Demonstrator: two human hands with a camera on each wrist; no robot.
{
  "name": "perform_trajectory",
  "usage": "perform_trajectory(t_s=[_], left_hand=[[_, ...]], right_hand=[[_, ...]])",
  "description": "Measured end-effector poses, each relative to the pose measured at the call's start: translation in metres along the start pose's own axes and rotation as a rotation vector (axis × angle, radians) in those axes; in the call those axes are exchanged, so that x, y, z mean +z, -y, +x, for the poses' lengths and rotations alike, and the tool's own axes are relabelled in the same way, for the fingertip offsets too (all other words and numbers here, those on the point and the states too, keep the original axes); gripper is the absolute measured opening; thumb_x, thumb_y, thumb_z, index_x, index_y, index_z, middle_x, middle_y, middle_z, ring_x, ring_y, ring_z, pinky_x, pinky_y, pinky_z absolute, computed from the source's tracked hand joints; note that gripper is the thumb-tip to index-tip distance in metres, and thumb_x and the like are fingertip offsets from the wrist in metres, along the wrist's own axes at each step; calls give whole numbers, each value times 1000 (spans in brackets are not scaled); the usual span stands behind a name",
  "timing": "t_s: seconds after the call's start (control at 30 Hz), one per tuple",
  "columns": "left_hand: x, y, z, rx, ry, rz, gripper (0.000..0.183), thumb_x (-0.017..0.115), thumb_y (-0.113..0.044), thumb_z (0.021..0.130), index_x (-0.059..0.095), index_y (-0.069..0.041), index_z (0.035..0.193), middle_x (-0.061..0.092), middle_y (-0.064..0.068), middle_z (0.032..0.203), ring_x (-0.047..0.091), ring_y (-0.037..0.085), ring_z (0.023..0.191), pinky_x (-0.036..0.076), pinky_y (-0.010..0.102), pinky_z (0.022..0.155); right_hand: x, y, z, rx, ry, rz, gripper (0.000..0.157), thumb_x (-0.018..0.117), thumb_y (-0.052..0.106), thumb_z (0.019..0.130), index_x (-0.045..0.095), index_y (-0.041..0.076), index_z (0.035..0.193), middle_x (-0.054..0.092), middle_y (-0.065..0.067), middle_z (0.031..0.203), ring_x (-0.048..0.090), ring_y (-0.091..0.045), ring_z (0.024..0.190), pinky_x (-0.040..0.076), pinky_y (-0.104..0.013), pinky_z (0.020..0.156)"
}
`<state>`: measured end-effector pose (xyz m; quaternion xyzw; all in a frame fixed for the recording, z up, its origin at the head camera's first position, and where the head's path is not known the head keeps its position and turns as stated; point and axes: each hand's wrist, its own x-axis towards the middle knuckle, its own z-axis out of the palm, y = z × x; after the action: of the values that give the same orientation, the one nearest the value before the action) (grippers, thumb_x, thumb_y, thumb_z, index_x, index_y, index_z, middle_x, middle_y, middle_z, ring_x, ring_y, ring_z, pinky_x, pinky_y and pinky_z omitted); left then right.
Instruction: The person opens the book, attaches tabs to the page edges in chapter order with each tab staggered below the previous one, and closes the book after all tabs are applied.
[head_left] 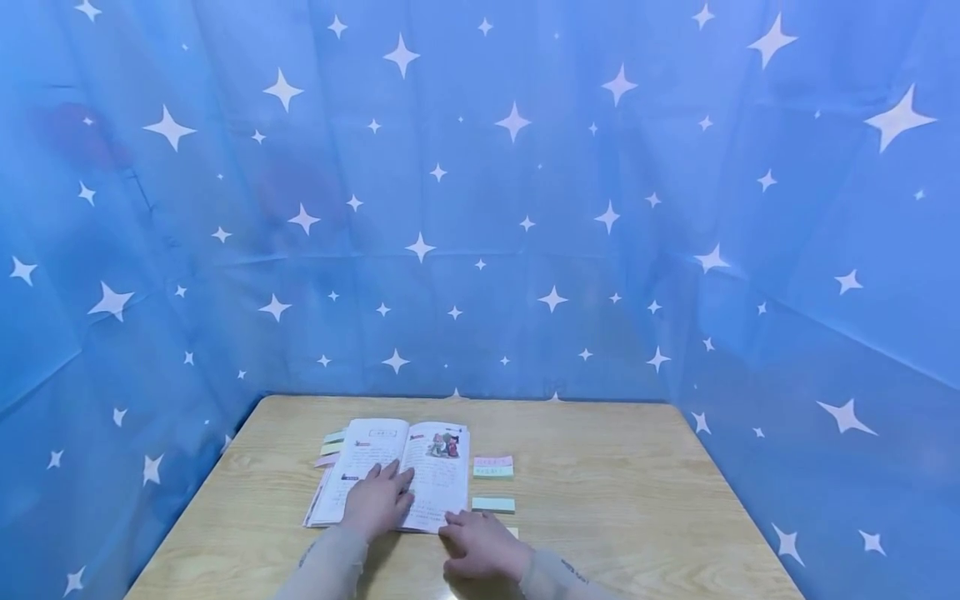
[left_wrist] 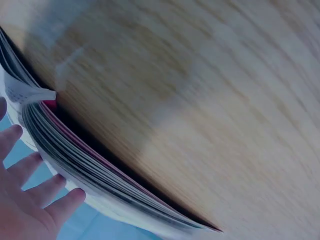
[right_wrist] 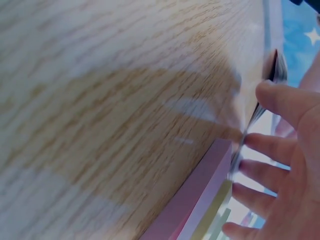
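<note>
An open book lies on the wooden table, with printed text on both pages and a coloured picture at the top of the right one. My left hand rests on it near the spine, fingers spread. In the left wrist view, the fingers extend over the book's page edges. My right hand is at the lower right corner of the book. The right wrist view shows its thumb and loosely bent fingertips along the book's edge, close to a pink sticky pad.
Pink and green sticky notes lie right of the book, with another green one nearer me. Coloured tabs stick out at the book's left side. A blue star-patterned curtain surrounds the table at the back and sides.
</note>
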<state>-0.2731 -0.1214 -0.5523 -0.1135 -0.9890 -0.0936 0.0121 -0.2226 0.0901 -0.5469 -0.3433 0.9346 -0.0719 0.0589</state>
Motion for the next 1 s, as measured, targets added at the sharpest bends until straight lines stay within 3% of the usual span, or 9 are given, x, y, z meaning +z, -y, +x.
perform_trajectory(t_s=[0.4,0.87,1.0], left_hand=[[12,5,-2,-21,57,-29,48,51,-48,83,45,-34,128,27,10,142,20,43,125,23,63,93],[8,4,-2,-42,107,-27,47,48,-50,84,44,-35,129,18,7,145,12,39,129,11,63,97],[7,3,-4,-47,136,-45,47,46,-50,85,42,-36,130,16,5,146,9,37,130,10,62,98]], right_hand=[[-4,2,4,-47,-10,-56,36,58,49,76,60,24,102,54,-1,120,53,-18,103,44,-43,82],[-5,2,21,22,31,15,51,53,52,78,52,26,122,42,-4,133,39,-25,120,37,-54,88],[-2,3,26,17,41,14,55,52,52,80,48,22,127,39,-7,135,37,-26,121,36,-52,91]])
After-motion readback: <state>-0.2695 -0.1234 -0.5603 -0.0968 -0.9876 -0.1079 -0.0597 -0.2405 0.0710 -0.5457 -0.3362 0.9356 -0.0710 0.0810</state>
